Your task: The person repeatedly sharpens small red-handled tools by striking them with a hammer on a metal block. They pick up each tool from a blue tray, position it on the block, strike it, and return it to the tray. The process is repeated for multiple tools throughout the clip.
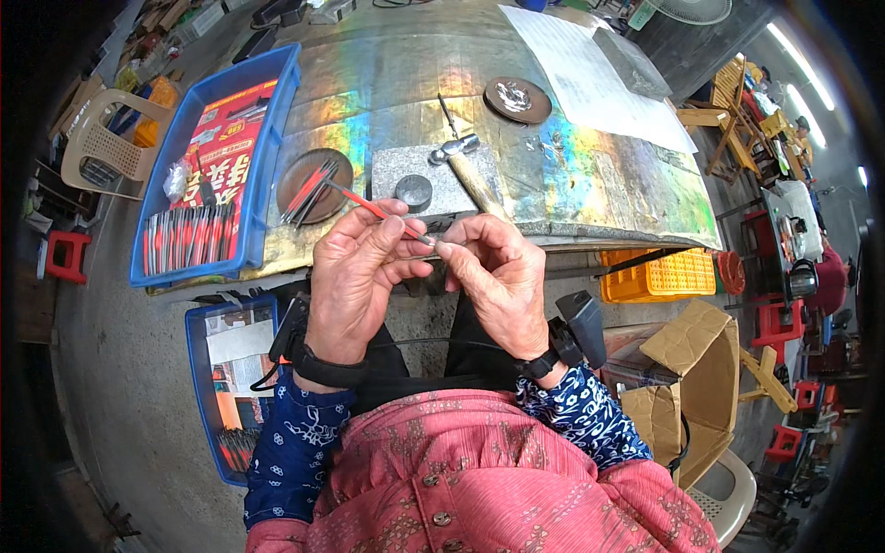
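My left hand point(355, 276) pinches a slim red stick with dark ends point(364, 203), slanting from the upper left down to my fingertips. My right hand point(502, 281) has its thumb and forefinger pressed together at the stick's lower end; whatever they hold there is too small to make out. Just beyond my hands lies a speckled grey stone slab point(392, 166) bearing a round dark metal block point(413, 191). A hammer point(475, 182) with a wooden handle rests on the slab's right side. Similar red and black sticks point(309, 194) lie across a brown round dish point(344, 170).
A blue tray point(284, 101) on the table's left holds a red printed sheet and rows of sticks. Another brown dish point(501, 109) contains small silvery pieces. A pointed tool point(447, 115) lies behind the hammer. Below right are a yellow crate point(659, 276) and cardboard box point(710, 396).
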{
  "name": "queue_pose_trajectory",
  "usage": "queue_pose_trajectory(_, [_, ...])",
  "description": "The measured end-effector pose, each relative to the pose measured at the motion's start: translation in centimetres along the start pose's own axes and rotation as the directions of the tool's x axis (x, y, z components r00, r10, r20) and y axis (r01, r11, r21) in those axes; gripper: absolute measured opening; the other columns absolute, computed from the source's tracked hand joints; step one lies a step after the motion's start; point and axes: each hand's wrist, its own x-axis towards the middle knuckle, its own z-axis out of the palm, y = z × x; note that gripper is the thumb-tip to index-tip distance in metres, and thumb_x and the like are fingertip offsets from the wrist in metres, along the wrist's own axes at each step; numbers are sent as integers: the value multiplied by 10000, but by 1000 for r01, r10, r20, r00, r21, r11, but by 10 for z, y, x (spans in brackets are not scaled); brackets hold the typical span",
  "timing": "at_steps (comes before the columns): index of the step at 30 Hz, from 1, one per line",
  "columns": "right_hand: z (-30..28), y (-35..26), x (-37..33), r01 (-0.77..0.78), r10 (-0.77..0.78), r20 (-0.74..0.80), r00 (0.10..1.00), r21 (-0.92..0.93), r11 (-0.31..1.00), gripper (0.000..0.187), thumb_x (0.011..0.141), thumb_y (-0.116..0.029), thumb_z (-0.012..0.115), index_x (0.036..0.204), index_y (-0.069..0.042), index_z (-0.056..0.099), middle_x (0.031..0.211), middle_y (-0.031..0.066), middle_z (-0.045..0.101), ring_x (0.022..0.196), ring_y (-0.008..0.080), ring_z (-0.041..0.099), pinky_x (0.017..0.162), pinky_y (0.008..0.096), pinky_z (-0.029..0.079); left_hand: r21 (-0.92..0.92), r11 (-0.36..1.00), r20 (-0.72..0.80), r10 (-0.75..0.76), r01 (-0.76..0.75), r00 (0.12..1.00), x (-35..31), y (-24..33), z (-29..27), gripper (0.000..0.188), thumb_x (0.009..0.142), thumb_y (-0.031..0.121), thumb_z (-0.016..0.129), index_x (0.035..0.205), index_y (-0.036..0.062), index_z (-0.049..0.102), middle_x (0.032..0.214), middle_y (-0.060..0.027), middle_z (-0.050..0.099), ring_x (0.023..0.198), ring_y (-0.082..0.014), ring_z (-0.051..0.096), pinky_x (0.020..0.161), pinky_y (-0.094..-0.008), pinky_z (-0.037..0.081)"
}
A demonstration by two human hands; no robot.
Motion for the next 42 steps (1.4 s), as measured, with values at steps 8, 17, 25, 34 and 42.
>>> queue_pose_trajectory(8, [5,-1,-3,-42,42,-15,999,56,998,70,914,-26,622,938,33,591,793,20,596,605,62,552,527,195,446,-53,998,-6,-21,20,1000,0,-1,0,222,947,90,588,1142,-11,559,988,-160,667,843,-237,695,678,-330,606])
queue_pose_trajectory(17, [9,1,-4,-5,5,-50,999,3,1000,65,912,-11,621,922,41,584,802,36,602,606,80,571,533,202,461,-41,998,-29,38,-39,999,-2,-5,4,209,938,79,601,1117,-24,571,977,-158,668,811,-216,687,683,-316,598])
queue_pose_trajectory(25, [14,16,2,56,-80,-141,987,-165,985,67,853,5,651,858,23,586,702,49,580,560,88,527,507,249,430,73,989,-111,134,-126,985,1,-12,8,182,923,73,625,1065,-37,594,935,-151,679,780,-180,679,675,-289,591])
queue_pose_trajectory(34, [-10,2,19,337,-397,54,916,-642,688,125,784,-13,690,872,-35,604,782,113,595,688,298,597,616,366,473,176,974,-53,157,-146,986,21,-1,-5,141,961,81,563,1075,-2,563,941,-121,657,770,-180,675,680,-295,597])
queue_pose_trajectory(42, [-45,8,29,285,-368,184,911,-928,240,313,760,-103,721,1041,-45,596,940,144,556,877,343,560,738,418,475,490,828,-20,324,-273,946,51,7,-15,123,944,43,579,1041,-30,591,876,-111,665,719,-136,653,610,-242,571])
